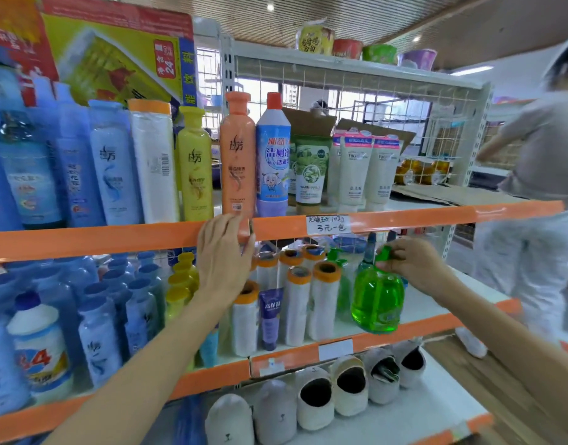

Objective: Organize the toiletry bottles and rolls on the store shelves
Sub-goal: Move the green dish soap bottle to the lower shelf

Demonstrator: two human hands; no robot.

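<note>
My right hand point(414, 263) grips the green pump top of a clear bottle of green liquid point(377, 300) and holds it at the front of the middle shelf point(436, 326), tilted slightly. My left hand point(223, 255) rests with relaxed fingers on the orange edge strip of the upper shelf point(115, 237), just below an orange shampoo bottle point(237, 155). White rolls with orange ends point(297, 303) stand on the middle shelf between my hands, beside a small purple tube point(270, 316). A yellow bottle point(194, 165) and a blue-and-white cleaner bottle point(273, 155) flank the orange one.
Blue bottles point(109, 316) crowd the left of both shelves. White and green face-wash tubes point(356, 168) stand at the upper right. Grey and white slippers point(314, 396) line the bottom shelf. A person in grey point(539, 187) stands at the right, by flattened cardboard point(453, 191).
</note>
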